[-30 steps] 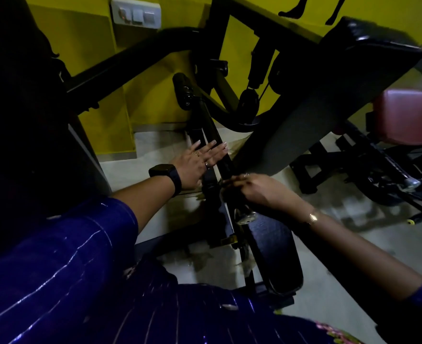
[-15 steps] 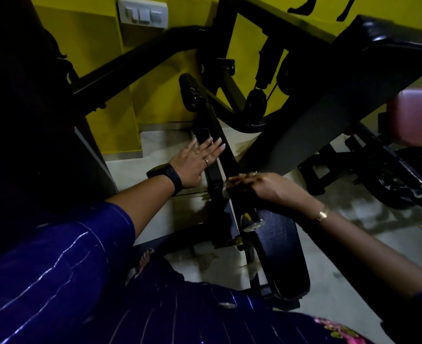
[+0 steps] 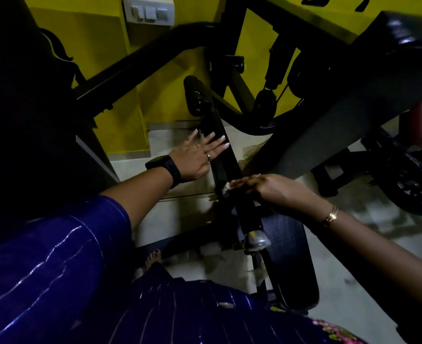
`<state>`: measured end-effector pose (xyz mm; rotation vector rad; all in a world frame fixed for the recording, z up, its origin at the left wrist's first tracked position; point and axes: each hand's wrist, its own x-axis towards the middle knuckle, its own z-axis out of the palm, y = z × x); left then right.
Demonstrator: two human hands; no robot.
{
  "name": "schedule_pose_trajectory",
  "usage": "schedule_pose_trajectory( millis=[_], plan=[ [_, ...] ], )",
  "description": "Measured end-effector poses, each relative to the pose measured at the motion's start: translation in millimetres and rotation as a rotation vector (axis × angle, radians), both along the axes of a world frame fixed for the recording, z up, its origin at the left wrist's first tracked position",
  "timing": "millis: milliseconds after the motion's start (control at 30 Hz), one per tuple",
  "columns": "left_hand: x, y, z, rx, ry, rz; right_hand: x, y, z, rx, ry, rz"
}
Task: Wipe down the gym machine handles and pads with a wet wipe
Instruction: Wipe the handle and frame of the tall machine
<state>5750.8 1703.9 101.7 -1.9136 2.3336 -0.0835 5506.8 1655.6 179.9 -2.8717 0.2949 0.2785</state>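
Wipe (image 3: 227, 188) gripped by right hand (image 3: 269, 187) against black machine bar (image 3: 226, 157).

Worn on the head, looked forward and steeply down past a blue sleeve (image 3: 43, 256) at the lower left edge. Sat close over the machine bar (image 3: 226, 155), with left hand (image 3: 197, 157) and right hand (image 3: 272, 187) mid-frame and the wet wipe (image 3: 226, 187) just visible. Faced the yellow wall (image 3: 155, 95) at top, floor (image 3: 354, 269) beneath.
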Motion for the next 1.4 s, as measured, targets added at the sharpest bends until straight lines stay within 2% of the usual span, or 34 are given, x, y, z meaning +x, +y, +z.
schedule_pose_trajectory(
  millis=[100, 233, 367, 467, 633, 800, 900, 967, 1067, 1167, 1233, 1267, 1333, 1400],
  plan=[
    [15.4, -12.2, -1.7, -0.057, 0.049, -0.091, 19.6, -14.4, -2.1, -0.011, 0.004, -0.049],
    [32.3, -30.8, 3.2, -0.012, -0.012, -0.179, 58.3, -31.1, -4.9, -0.119, -0.027, -0.112],
    [45.8, -48.3, 2.8, -0.060, -0.053, -0.294, 60.1, -32.4, -9.3, -0.040, -0.030, -0.085],
    [51.5, -57.9, 1.2, -0.119, -0.094, -0.376, 45.1, -30.7, -14.3, -0.024, 0.051, -0.019],
    [59.8, -72.7, -0.5, -0.167, -0.193, -0.449, 57.8, -46.8, -18.0, 0.005, 0.062, -0.080],
    [72.4, -82.3, 2.3, -0.152, -0.196, -0.381, 96.2, -65.3, -15.7, -0.084, 0.004, -0.087],
    [85.5, -88.6, 2.9, -0.064, -0.144, -0.297, 89.2, -64.2, -8.9, -0.152, -0.018, -0.035],
    [91.9, -94.8, 1.2, -0.092, -0.147, -0.255, 76.4, -60.4, -12.7, -0.119, 0.001, 0.051],
    [97.4, -105.2, 7.9, -0.085, -0.210, -0.178, 73.3, -64.4, -9.9, -0.183, 0.145, 0.143],
    [98.7, -112.7, 17.2, -0.039, -0.231, -0.168, 100.0, -80.3, -4.0, -0.215, 0.161, 0.231],
    [99.0, -115.1, 19.7, -0.029, -0.241, -0.176, 120.7, -89.1, -3.3, -0.318, 0.175, 0.255],
    [99.6, -115.3, 20.1, -0.019, -0.252, -0.177, 131.4, -90.9, 0.7, -0.356, 0.184, 0.193],
    [101.1, -115.3, 21.7, -0.002, -0.267, -0.176, 140.7, -90.5, 4.5, -0.375, 0.083, 0.159],
    [100.1, -115.0, 21.8, -0.015, -0.289, -0.178, 135.8, -89.0, 5.1, -0.309, 0.036, 0.139]
  ],
)
